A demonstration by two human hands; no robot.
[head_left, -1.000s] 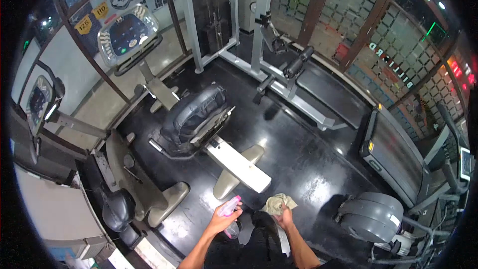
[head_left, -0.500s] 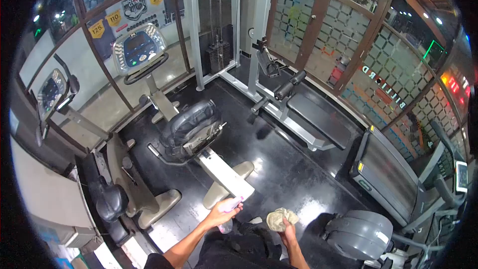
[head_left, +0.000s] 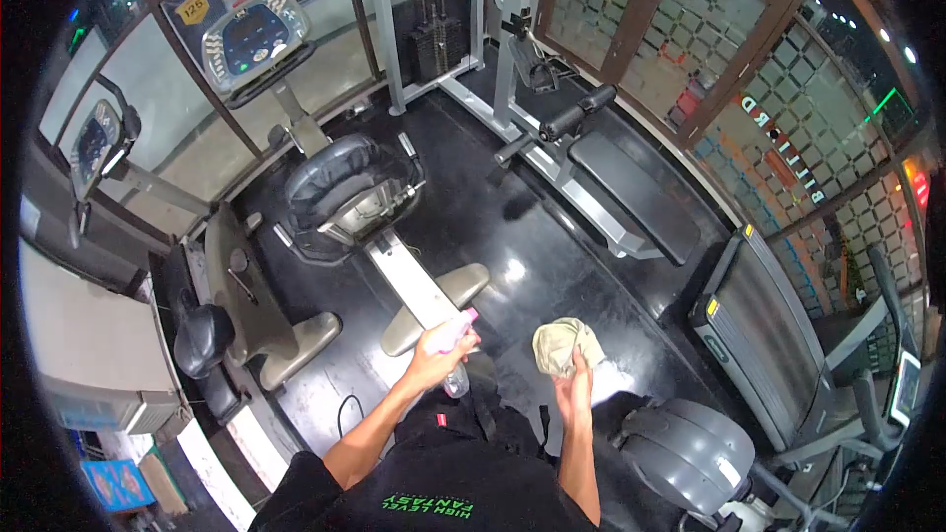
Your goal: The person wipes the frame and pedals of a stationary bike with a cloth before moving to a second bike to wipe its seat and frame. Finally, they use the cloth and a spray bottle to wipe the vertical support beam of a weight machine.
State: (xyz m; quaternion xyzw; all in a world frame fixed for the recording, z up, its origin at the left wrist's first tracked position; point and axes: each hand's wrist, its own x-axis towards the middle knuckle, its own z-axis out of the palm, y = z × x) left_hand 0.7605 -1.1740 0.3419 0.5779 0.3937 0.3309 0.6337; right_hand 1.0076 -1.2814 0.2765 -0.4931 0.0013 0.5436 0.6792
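Observation:
My left hand (head_left: 431, 360) is wrapped round a spray bottle (head_left: 455, 381) with a pink trigger head and a see-through body. It is held over the near end of a recumbent bike's pale frame rail (head_left: 406, 281). In my right hand (head_left: 575, 392) is a bunched beige cloth (head_left: 562, 345), held up over the dark floor, with the fingers partly hidden by it. Ahead of my left hand stands the bike's black padded seat (head_left: 333, 182), with side handles and a backrest.
A second exercise bike (head_left: 236, 286) stands at left. Ahead to the right is a bench (head_left: 631, 192) on a cable machine's frame. A treadmill (head_left: 764, 325) and a grey rounded machine housing (head_left: 690, 453) are at right. Glass doors and windows line the far side.
The view has tilted further down, so my torso and shirt now show. Both hands appear higher in the view, still holding the spray bottle and the cloth. The bike seat appears further left.

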